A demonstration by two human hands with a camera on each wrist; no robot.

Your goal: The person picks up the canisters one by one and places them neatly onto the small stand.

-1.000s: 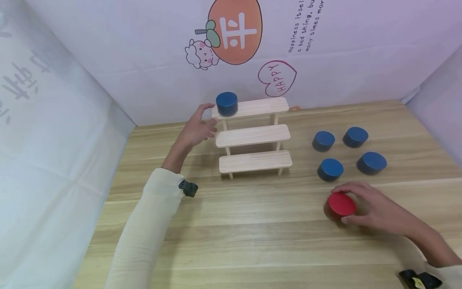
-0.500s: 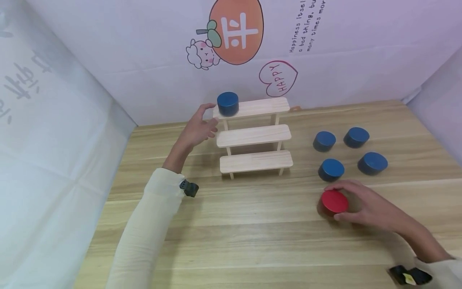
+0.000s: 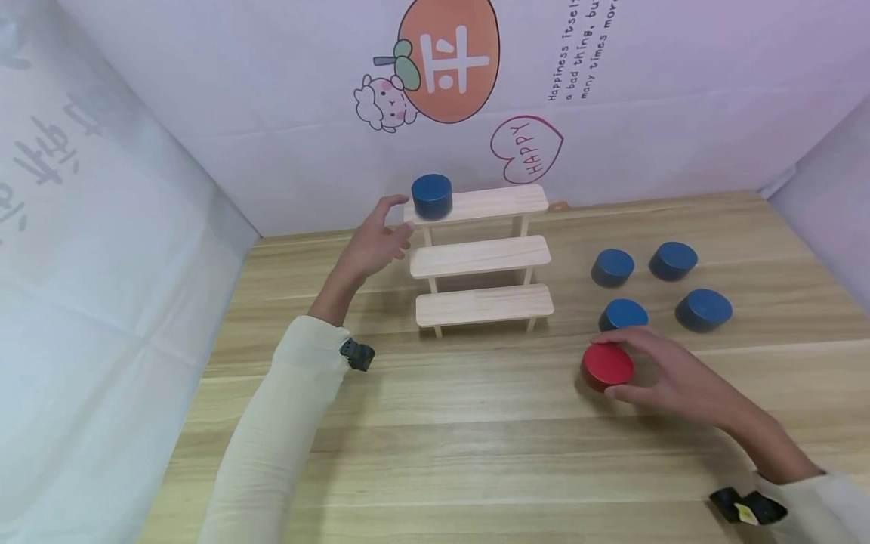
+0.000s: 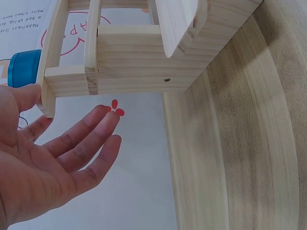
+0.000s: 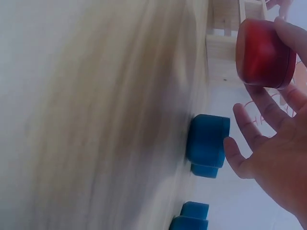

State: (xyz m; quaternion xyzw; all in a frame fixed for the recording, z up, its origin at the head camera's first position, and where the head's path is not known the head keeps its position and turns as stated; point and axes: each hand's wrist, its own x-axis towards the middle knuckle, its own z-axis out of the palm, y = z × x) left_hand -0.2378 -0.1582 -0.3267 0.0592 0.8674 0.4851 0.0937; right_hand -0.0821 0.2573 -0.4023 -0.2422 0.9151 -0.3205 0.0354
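Observation:
A three-tier wooden display stand (image 3: 481, 253) stands against the back cloth, with a blue round block (image 3: 432, 196) on the left end of its top shelf. My left hand (image 3: 375, 240) is at that end, thumb and index finger at the two corners of the top plank, as the left wrist view shows close up; the other fingers extend below, touching nothing. My right hand (image 3: 680, 376) grips a red round block (image 3: 607, 366) between thumb and fingers. In the right wrist view the red block (image 5: 264, 53) hangs clear of the tabletop.
Several blue round blocks stand right of the stand, among them a far-right blue block (image 3: 703, 310) and a near blue block (image 3: 623, 314) just behind the right hand. The wooden tabletop (image 3: 435, 438) meets white cloth walls (image 3: 299, 166) at back and sides.
My right hand has moved left and a little away from me, carrying the red block toward the stand. The left hand stays at the top shelf's end.

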